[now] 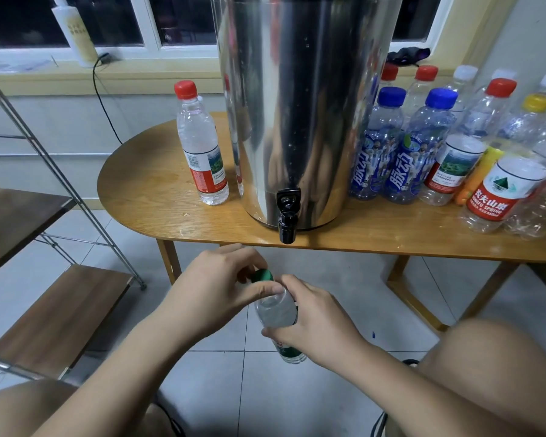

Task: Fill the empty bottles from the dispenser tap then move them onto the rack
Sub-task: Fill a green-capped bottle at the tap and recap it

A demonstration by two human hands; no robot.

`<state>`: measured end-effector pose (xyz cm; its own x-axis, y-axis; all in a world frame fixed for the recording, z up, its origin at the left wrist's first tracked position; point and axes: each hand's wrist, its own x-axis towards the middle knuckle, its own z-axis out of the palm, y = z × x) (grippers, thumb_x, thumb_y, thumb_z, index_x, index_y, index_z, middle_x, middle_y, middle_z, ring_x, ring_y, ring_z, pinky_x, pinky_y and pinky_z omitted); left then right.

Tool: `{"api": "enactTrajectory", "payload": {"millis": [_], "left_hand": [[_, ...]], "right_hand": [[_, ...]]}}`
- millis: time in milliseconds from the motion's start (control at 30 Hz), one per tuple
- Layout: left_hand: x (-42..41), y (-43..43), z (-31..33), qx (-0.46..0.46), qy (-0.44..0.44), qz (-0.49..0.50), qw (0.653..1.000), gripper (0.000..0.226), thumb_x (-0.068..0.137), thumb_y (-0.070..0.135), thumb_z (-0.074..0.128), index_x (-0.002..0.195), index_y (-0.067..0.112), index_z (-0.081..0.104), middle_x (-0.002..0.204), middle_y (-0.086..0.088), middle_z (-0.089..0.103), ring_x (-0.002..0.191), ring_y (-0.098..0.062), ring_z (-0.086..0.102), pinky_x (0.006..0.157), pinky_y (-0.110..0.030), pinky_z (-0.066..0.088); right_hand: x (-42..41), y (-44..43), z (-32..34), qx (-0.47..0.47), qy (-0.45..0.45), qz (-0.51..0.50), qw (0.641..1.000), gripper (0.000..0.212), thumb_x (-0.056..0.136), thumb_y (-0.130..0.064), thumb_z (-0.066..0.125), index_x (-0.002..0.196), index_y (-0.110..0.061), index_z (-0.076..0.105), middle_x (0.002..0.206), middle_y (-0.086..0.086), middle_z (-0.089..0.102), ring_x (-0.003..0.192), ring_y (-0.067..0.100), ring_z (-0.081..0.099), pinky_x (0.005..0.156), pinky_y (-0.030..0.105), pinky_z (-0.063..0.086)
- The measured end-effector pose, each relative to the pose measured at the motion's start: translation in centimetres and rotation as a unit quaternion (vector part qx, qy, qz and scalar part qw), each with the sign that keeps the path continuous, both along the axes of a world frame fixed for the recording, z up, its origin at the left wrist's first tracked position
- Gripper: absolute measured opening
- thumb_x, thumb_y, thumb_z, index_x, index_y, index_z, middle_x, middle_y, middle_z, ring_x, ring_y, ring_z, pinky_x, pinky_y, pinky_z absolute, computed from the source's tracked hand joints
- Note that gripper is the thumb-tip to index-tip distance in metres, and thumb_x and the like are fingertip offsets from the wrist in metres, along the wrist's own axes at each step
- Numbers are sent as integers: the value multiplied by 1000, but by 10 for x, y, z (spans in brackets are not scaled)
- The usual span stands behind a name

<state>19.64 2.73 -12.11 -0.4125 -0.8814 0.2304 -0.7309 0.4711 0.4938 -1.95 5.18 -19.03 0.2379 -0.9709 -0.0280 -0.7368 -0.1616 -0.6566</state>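
Observation:
A clear bottle with a green cap is held upright over the floor, below the table's front edge. My right hand grips its body. My left hand pinches the green cap from above. The steel dispenser stands on the wooden table, its black tap hanging over the edge just above the bottle. A red-capped bottle holding water stands left of the dispenser. Several capped empty bottles crowd the table to the right.
A metal rack with brown wooden shelves stands at the left on the tiled floor. A white bottle and a black cable sit by the window sill. My knees frame the bottom of the view.

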Motion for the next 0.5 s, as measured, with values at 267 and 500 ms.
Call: {"api": "enactTrajectory", "payload": {"millis": [267, 500], "left_hand": [[-9, 4, -1, 20, 0, -1, 1000, 18, 91, 35, 84, 106, 33, 75, 97, 18, 70, 91, -6, 65, 80, -37, 57], [-13, 8, -1, 34, 137, 31, 989, 40, 84, 47, 86, 121, 35, 77, 104, 24, 77, 102, -2, 73, 88, -19, 57]], "right_hand": [[-1, 2, 3, -9, 24, 6, 1000, 69, 78, -57, 85, 134, -44, 47, 123, -19, 64, 109, 13, 61, 89, 38, 57], [-10, 1, 15, -12, -37, -19, 999, 66, 72, -57, 89, 126, -46, 52, 116, -22, 66, 104, 7, 64, 86, 38, 59]]}}
